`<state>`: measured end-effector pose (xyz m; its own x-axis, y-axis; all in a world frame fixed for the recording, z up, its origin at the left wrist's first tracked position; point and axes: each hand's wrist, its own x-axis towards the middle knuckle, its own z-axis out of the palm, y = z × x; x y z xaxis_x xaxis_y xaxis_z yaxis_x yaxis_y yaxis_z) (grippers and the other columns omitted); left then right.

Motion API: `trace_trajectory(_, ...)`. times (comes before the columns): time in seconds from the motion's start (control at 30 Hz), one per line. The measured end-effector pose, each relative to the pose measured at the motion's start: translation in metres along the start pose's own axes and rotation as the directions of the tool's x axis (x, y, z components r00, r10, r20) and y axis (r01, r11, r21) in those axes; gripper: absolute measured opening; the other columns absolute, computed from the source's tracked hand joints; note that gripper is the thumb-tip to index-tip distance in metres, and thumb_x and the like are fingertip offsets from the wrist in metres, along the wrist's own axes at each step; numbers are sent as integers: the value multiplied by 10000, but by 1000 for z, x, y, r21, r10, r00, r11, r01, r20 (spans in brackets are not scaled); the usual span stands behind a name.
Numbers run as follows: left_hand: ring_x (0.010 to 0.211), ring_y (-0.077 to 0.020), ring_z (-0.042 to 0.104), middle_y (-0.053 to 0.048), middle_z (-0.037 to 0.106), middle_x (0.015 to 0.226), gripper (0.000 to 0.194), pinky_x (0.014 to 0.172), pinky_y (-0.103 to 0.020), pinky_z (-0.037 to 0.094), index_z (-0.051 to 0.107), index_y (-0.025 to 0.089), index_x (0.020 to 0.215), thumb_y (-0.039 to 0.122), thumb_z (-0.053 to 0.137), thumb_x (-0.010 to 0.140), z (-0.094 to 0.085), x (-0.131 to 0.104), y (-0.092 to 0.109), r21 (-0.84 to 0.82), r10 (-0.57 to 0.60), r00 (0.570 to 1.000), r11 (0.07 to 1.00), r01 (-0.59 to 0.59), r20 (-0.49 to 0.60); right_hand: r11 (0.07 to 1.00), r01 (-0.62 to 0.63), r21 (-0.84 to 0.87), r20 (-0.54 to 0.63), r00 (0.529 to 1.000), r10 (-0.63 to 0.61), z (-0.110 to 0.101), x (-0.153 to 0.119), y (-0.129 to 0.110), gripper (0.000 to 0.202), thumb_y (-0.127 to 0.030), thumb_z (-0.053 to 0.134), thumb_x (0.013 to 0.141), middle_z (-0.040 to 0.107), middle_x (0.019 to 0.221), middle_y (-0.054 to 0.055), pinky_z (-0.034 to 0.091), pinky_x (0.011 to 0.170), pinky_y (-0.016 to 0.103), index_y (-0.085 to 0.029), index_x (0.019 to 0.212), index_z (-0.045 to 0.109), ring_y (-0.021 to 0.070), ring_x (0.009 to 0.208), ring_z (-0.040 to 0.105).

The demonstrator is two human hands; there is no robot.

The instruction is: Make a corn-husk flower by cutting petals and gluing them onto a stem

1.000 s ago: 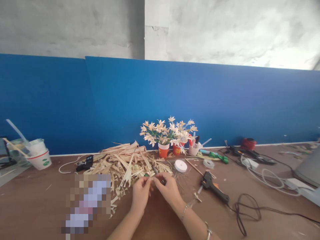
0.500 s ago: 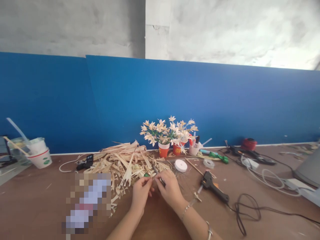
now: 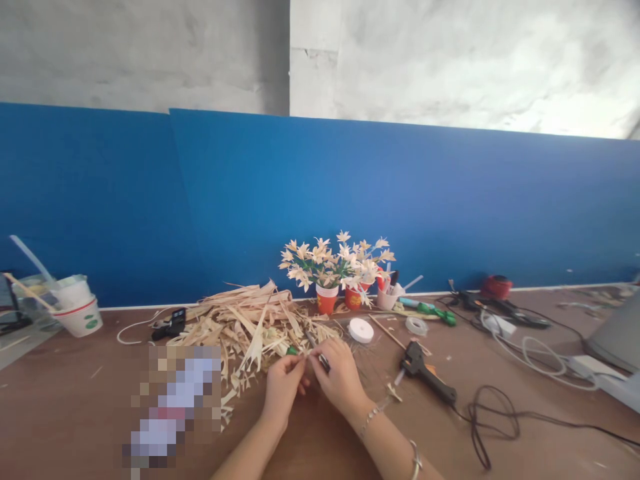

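Note:
My left hand (image 3: 285, 385) and my right hand (image 3: 338, 373) meet fingertip to fingertip at the front edge of a heap of dried husk strips (image 3: 250, 320). The left thumb and finger pinch a tiny pale piece, too small to name. My right fingers are closed as well, with a thin dark tool (image 3: 324, 362) held in them and their tips at the same pale piece. A green roll (image 3: 292, 350) lies just beyond the left fingertips. Behind the hands, pale artificial flowers (image 3: 323, 257) stand in a red cup (image 3: 326, 300).
A white tape roll (image 3: 361, 331) and a black glue gun (image 3: 425, 373) lie to the right, with cables (image 3: 495, 413) beyond. Paper cups (image 3: 80, 317) stand at the far left. A blurred-out patch (image 3: 175, 407) covers something at front left. A blue partition (image 3: 320, 180) rises behind.
The view has shifted very slightly. Both hands keep nearly the same pose, with their fingertips still together.

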<state>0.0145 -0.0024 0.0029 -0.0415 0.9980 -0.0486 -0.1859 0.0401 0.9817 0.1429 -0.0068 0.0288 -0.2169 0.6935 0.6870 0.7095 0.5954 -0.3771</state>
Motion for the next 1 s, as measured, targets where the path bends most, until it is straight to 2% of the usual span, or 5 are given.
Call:
trace_trajectory(0.47,360,-77,453,23,545,421,247,352,-169,328,631,108,687,349,634,634,0,-1,0,-8,-10,1000,1000,10,26,999,-12,-35,-20,1000,11,4,-1,2,80,-126,515,775,576,720,26,347,678,303,-186,722,516,189,729,509)
trace_trajectory(1.0,348,-81,443,22,546,414,260,350,-178,317,639,114,707,363,633,634,0,0,-1,58,7,1000,998,-8,23,998,-31,-46,-20,999,30,5,-1,1,75,-126,538,762,584,722,16,342,682,295,-188,725,520,183,733,517)
